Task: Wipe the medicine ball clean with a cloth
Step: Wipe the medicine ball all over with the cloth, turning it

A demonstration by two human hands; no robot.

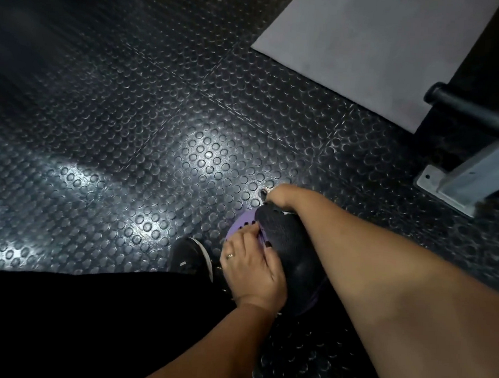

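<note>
Ball (238,230): purple, dotted with small dark holes, set low on the floor (130,132) just right of a black shoe (188,257). It is round, so no long axis or heading can be read. Most of it is covered by a dark cloth (286,242); purple is exposed only at the far-left edge and in a sliver at the lower right. The cloth is draped lengthwise from far to near, tilted slightly right. Floor: black rubber with raised round studs, tile seams visible, glare patches in the middle. A grey mat (377,51) is laid flat at top right. Beside it, a metal frame foot (454,186) is bolted down, with a black roller (469,109) above it. The room is dim. Left hand (253,272): laid flat on the ball's near-left side, fingers stretched along the curve, thumb tip at the cloth edge, nothing gripped, ring worn. Right hand (279,194): wrist bent, curled over the cloth's far end and gripping it; fingertips hidden. Right forearm is run diagonally from the lower right across the ball. A black trouser leg (94,310) is seen at lower left.
</note>
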